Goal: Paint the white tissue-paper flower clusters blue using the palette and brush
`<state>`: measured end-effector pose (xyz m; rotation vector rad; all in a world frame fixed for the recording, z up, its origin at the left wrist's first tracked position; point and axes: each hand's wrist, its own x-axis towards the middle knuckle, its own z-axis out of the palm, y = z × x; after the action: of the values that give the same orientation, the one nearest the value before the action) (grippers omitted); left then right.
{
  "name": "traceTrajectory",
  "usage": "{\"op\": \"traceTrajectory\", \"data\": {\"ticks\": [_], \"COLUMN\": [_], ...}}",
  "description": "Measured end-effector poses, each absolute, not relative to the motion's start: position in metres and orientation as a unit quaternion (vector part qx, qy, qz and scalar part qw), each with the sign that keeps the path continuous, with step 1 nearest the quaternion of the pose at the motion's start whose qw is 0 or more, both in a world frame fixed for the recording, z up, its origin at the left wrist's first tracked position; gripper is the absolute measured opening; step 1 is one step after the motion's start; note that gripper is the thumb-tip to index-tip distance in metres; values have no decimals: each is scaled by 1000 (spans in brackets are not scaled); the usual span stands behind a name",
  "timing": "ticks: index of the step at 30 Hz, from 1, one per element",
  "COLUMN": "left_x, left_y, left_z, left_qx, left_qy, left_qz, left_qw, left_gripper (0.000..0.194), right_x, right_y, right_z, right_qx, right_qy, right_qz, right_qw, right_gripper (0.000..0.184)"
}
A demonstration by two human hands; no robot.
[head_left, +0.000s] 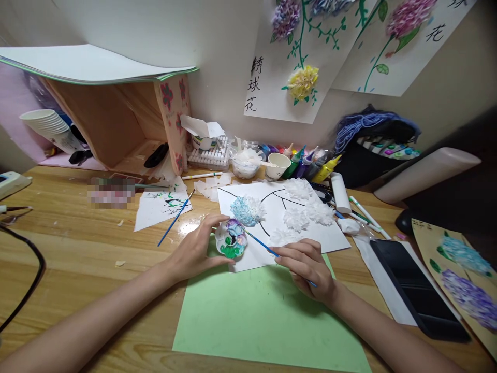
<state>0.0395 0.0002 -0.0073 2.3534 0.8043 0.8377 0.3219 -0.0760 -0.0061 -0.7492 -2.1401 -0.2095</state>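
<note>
My left hand (pixel 198 248) curls its thumb and fingers around the rim of a small round paint palette (pixel 232 239), whose wells hold green, purple and blue paint. In my right hand (pixel 305 267) is a thin blue paintbrush (pixel 262 243), its tip at the palette's right edge. Beneath and behind them lies a white sheet (pixel 252 259) with black drawn stems and raised paper flower clusters. One cluster (pixel 246 211) is partly light blue; the others, such as the white cluster (pixel 298 217), are unpainted. A green sheet (pixel 248 321) lies under my hands.
A second paintbrush (pixel 176 217) rests by a paint-smeared tissue (pixel 161 204) on the left. Behind the artwork stand a paper cup (pixel 277 166), a bowl of white scraps (pixel 246 163) and paint bottles (pixel 305 163). A black phone (pixel 417 287) lies on the right.
</note>
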Motion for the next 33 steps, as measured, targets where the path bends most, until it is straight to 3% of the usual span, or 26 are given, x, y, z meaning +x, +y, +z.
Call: {"op": "traceTrajectory", "data": {"ticks": [3,6,9,12,15,20,24,28,33], "left_x": [39,38,37,36,37,38,39,39,38], "left_y": [0,1,1,2,3,2,2,2,2], "left_z": [-7,-7,-9,-11,-12,-9,-8,-10,-11], "left_qx": [870,871,873,874,876,875,875,870,871], "left_qy": [295,301,306,309,309,308,312,313,311], "left_qz": [307,304,296,290,283,281,278,290,289], "left_qw": [247,241,237,238,240,246,246,248,249], "left_gripper": [85,85,84,85,84,84,83,84,86], "right_x": [331,343,350,350,347,344,344,344,344], "right_y": [-79,-77,-64,-52,-48,-52,-52,-52,-53], "right_z": [-11,-19,-24,-25,-24,-21,-21,-21,-21], "right_qx": [-295,-340,-428,-478,-492,-498,-471,-501,-485], "right_qy": [-845,-779,-639,-538,-537,-591,-578,-601,-585], "right_qz": [-96,-103,-42,40,74,30,8,15,-7], "right_qw": [435,516,638,693,681,634,666,623,650], "right_gripper": [30,25,23,24,26,26,26,27,28]}}
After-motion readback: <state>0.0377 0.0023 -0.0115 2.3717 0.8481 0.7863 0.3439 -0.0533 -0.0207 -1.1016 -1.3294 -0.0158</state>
